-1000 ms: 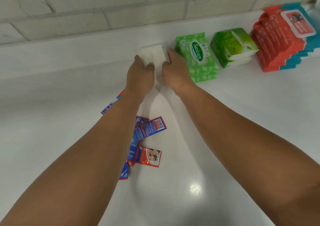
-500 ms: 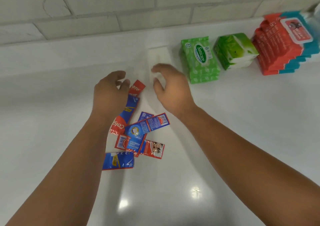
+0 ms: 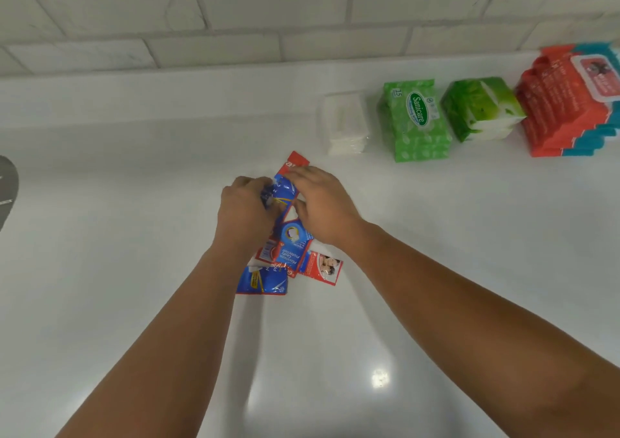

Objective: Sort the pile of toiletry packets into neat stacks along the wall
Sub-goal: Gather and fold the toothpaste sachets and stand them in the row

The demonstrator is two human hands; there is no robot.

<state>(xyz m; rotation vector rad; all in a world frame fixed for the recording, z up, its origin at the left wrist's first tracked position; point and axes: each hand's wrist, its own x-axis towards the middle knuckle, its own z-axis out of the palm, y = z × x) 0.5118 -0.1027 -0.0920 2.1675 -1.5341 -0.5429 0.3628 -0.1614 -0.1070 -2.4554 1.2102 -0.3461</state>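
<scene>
Hands dropped from white stack (image 3: 345,124) to sachet pile (image 3: 292,256); left hand (image 3: 246,209) fingers clenched on blue sachet (image 3: 285,191); right hand (image 3: 323,203) fingers touched it, grip unclear.

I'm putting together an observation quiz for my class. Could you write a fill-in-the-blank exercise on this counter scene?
1. The Sanicare stack by the wall is coloured ___.
2. The plain stack just left of it is ___.
3. The left hand and right hand handle loose sachets coloured red and ___.

Missing words: green; white; blue.
</scene>
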